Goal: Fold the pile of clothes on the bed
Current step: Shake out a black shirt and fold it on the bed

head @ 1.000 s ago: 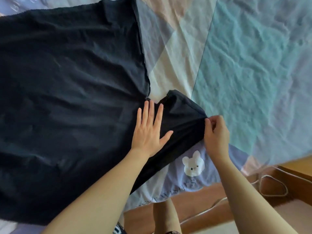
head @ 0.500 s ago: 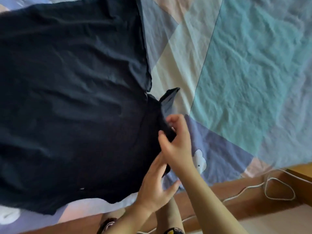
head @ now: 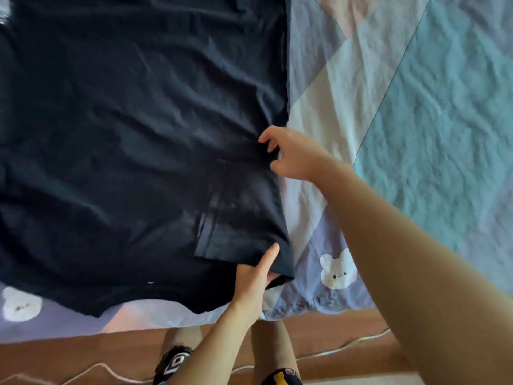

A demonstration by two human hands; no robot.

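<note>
Bed (head: 433, 112) fills most of the head view, covered in a wrinkled patchwork sheet of teal, white, pink and lavender blocks. Two white bear prints on it: one (head: 337, 269) near the bottom edge just right of the garment, another (head: 20, 304) at far left, half under the dark cloth. Below the bed edge, brown wooden floor (head: 69, 357) with a white cable (head: 347, 344) trailing across it. Person's legs and patterned slippers (head: 173, 362) visible at bottom center.

Black t-shirt (head: 125, 134) lies spread flat on the left and middle of the bed, lightly creased. Its right sleeve (head: 238, 218) is folded inward and lies on top of the body; the sleeve hem runs roughly vertical near the lower middle.

Right hand (head: 294, 155) sits at the shirt's right edge, about where the sleeve meets the body, fingers and thumb curled and pinching a bit of black fabric. Left hand (head: 254, 279) is at the lower right corner of the folded sleeve, index finger extended along the top of the cloth, other fingers tucked beneath the edge, so it grips that corner. Both forearms bare, reaching in from the bottom and right of the frame. Slight motion blur over the sleeve area.
</note>
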